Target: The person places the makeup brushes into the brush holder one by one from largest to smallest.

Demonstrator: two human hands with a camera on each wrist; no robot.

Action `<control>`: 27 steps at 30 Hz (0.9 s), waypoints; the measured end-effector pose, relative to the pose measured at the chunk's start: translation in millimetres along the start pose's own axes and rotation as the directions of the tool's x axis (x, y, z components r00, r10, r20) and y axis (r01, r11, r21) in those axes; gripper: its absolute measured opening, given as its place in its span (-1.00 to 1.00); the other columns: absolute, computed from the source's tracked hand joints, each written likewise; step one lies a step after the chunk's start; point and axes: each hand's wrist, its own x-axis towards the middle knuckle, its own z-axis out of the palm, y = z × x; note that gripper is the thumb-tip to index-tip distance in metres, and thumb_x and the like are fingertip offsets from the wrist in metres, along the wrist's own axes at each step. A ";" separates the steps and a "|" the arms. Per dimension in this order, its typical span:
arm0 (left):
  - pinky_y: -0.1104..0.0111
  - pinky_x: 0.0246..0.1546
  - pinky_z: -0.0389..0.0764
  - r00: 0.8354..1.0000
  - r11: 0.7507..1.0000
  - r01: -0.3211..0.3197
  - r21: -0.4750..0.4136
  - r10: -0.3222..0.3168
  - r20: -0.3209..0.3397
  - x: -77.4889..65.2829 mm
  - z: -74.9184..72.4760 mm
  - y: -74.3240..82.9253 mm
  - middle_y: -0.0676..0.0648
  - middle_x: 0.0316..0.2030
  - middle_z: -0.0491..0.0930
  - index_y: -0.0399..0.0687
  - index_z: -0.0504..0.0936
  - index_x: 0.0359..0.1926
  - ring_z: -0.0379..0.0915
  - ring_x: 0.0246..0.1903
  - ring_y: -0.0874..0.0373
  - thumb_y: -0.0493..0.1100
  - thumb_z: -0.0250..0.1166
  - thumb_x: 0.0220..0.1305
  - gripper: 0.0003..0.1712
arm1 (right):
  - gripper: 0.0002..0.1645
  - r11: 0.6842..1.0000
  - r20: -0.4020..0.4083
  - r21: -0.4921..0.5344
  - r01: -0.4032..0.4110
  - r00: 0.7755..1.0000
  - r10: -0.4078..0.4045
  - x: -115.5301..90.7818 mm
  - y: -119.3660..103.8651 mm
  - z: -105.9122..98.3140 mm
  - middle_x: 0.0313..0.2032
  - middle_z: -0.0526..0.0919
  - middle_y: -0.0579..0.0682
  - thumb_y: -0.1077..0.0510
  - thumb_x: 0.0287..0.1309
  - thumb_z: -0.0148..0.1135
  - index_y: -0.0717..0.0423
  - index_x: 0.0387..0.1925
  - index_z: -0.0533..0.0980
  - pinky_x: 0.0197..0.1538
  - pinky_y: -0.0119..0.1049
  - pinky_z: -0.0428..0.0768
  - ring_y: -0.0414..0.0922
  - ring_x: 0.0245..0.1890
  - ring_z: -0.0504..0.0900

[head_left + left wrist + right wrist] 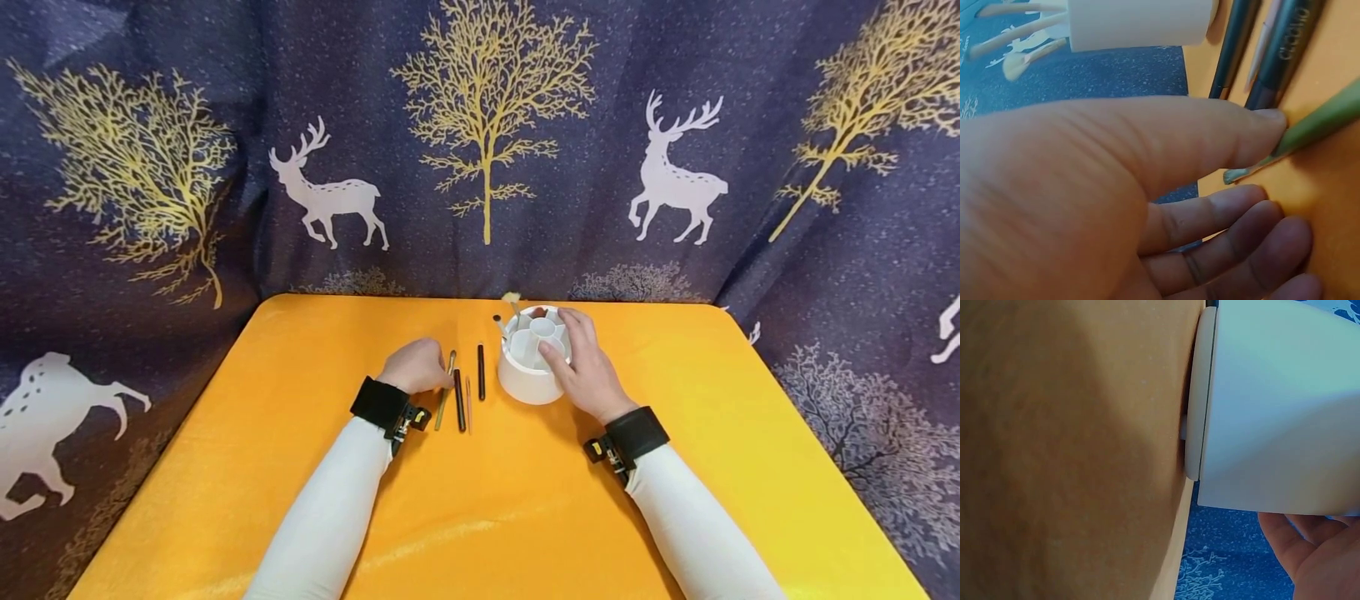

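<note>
My left hand (415, 367) is over a green-handled makeup brush (440, 412). In the left wrist view its thumb overlaps the green brush (1325, 122) near the bristle end, the other fingers loosely bent below, a gap between. Beside that brush lie a thick dark brush (459, 404) with lettering, a thin pink stick (468, 408) and a slim black brush (481, 375). My right hand (588, 367) holds a round white compartment holder (528, 386) by its right side, thumb over the rim. A fan brush (512, 297) and a dark-tipped brush (498, 320) stand in the holder.
An orange cloth (480, 517) covers the table. Right behind the table's far edge hangs a dark blue curtain (435, 258) printed with deer and trees, which also runs along both sides. Something reddish-brown (538, 312) shows in the holder's back compartment.
</note>
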 end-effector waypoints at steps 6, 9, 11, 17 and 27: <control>0.34 -0.68 0.10 0.998 0.997 0.023 0.069 -0.019 -0.056 0.9 4.6 4.8 0.08 -0.77 0.07 0.10 0.28 -0.76 0.09 -0.76 0.16 -0.09 0.34 0.14 -0.53 | -0.19 1.000 -0.008 -0.005 0.004 1.000 -0.004 0.2 0.9 0.5 0.43 0.07 -0.07 -0.33 0.40 -0.06 -0.05 0.49 0.08 0.22 0.08 0.37 -0.03 0.31 0.28; 0.33 -0.67 0.10 0.997 0.997 0.030 0.070 -0.024 -0.073 0.2 5.4 6.9 0.07 -0.76 0.07 0.09 0.28 -0.76 0.09 -0.75 0.15 -0.12 0.34 0.13 -0.54 | -0.18 1.000 -0.008 -0.001 0.004 1.000 -0.004 0.3 1.3 0.7 0.43 0.06 -0.06 -0.33 0.40 -0.06 -0.05 0.49 0.08 0.23 0.09 0.37 -0.02 0.31 0.28; 0.33 -0.66 0.11 0.997 0.997 0.036 0.069 -0.031 -0.076 0.4 5.8 7.2 0.07 -0.75 0.08 0.10 0.29 -0.75 0.11 -0.74 0.14 -0.13 0.33 0.13 -0.55 | -0.18 1.000 -0.005 0.000 0.001 1.000 -0.001 0.1 1.4 0.8 0.43 0.06 -0.06 -0.33 0.40 -0.06 -0.05 0.49 0.08 0.23 0.09 0.36 -0.02 0.31 0.28; 0.31 -0.67 0.17 0.995 0.996 0.058 0.061 -0.053 -0.084 3.3 7.7 6.5 0.04 -0.75 0.18 0.07 0.34 -0.72 0.22 -0.73 0.11 -0.14 0.31 0.13 -0.61 | -0.18 1.000 0.000 -0.001 -0.006 1.000 0.006 0.2 1.0 0.5 0.43 0.06 -0.06 -0.34 0.40 -0.07 -0.06 0.50 0.07 0.24 0.08 0.35 -0.02 0.32 0.27; 0.31 -0.70 0.24 0.993 0.996 0.089 0.008 -0.088 -0.076 6.3 9.7 1.9 0.02 -0.74 0.25 0.03 0.41 -0.65 0.28 -0.74 0.09 -0.10 0.31 0.15 -0.68 | -0.18 1.000 0.010 -0.004 -0.018 1.000 0.018 0.5 -1.0 -0.5 0.44 0.05 -0.07 -0.34 0.41 -0.08 -0.05 0.50 0.07 0.25 0.07 0.35 -0.04 0.33 0.25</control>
